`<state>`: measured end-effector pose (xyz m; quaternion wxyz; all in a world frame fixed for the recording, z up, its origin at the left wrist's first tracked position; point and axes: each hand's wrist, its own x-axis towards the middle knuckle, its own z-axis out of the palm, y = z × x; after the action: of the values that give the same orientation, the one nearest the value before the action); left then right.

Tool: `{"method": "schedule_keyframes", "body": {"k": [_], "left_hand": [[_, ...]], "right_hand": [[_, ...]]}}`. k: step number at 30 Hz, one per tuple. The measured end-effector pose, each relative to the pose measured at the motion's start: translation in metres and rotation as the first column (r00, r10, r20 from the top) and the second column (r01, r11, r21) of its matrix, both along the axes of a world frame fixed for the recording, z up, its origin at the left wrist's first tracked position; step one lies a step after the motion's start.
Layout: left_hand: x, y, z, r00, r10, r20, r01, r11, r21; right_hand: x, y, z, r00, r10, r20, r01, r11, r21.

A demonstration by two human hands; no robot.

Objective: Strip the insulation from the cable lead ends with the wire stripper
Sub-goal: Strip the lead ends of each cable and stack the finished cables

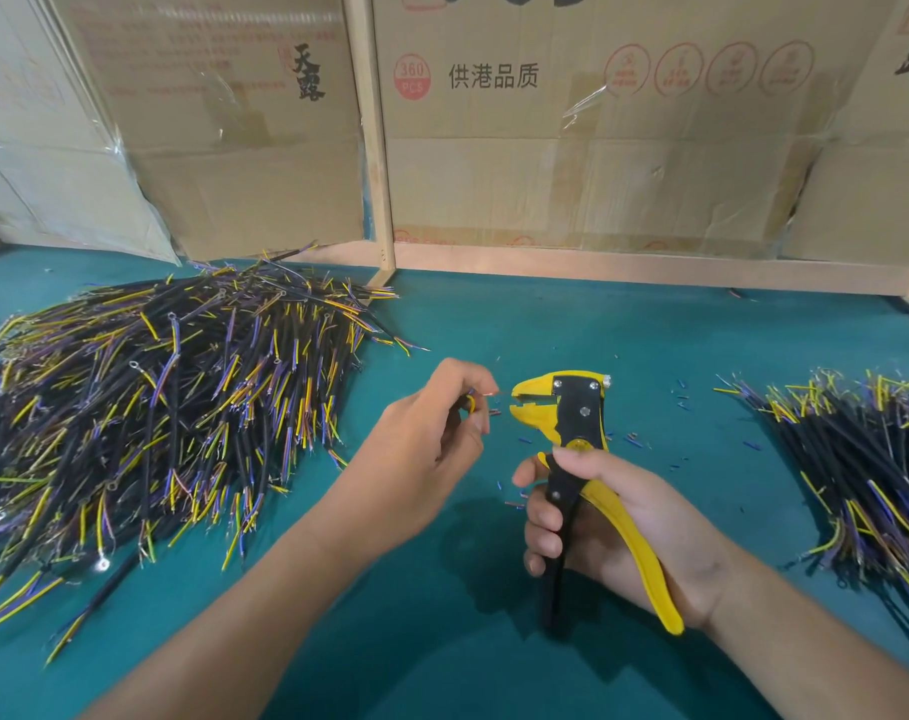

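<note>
Even bright light, soft shadows, edges bowed

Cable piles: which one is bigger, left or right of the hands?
The left pile. It spreads across most of the left half of the green table; the right pile is a narrower bundle running off the frame's right edge.

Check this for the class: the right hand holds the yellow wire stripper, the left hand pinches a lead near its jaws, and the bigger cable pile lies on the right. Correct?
Not quite. The head view shows the bigger cable pile on the left; a smaller pile lies right. The rest stands: right hand, wire stripper, left hand, lead.
</note>
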<state>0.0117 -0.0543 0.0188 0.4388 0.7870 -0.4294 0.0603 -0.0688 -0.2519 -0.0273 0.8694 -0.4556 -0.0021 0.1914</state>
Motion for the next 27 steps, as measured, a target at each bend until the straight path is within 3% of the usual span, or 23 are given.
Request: {"method": "schedule_keyframes", "body": {"k": [19, 27], "left_hand": [[-0.003, -0.002, 0.001, 0.999, -0.032, 0.028, 0.03, 0.998, 0.059], [-0.006, -0.003, 0.002, 0.999, -0.054, 0.006, 0.054, 0.998, 0.013]], "right_hand": [[-0.022, 0.014, 0.031, 0.995, 0.001, 0.104, 0.01, 0.995, -0.104], [-0.023, 0.014, 0.031, 0.994, 0.015, 0.112, -0.002, 0.993, -0.117]]}}
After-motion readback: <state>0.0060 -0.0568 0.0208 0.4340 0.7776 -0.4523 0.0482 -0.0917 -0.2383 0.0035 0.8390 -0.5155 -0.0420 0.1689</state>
